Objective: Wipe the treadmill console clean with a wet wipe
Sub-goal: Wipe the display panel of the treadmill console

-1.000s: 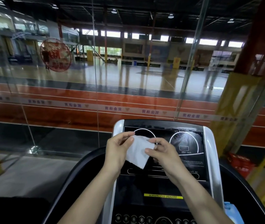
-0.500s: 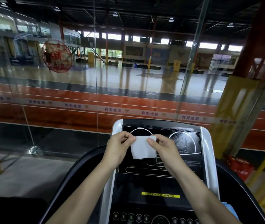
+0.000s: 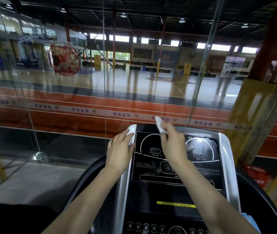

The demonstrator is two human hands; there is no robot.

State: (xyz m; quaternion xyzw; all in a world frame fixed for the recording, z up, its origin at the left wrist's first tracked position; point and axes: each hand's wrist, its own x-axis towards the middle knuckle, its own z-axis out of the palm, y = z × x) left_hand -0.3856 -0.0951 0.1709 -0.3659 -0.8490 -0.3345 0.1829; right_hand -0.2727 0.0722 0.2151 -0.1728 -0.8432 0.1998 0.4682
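Observation:
The treadmill console (image 3: 202,169) is a black panel with white dial outlines and silver side rails, filling the lower middle of the view. My right hand (image 3: 172,142) holds a folded white wet wipe (image 3: 159,124) at the console's top edge, left of centre; most of the wipe is hidden by my fingers. My left hand (image 3: 120,152) rests flat on the silver left rail near the top corner, fingers apart, holding nothing. A row of round buttons (image 3: 146,227) runs along the console's bottom edge.
A glass wall (image 3: 66,98) stands just behind the console, with a sports hall beyond it. A red basket (image 3: 257,174) sits on the floor at right. A blue object (image 3: 251,218) lies by the console's lower right. A black handrail (image 3: 87,174) curves at left.
Both hands held the wipe over the screen before. My left hand has let go and moved to the left rail; my right hand has carried the folded wipe up to the top edge.

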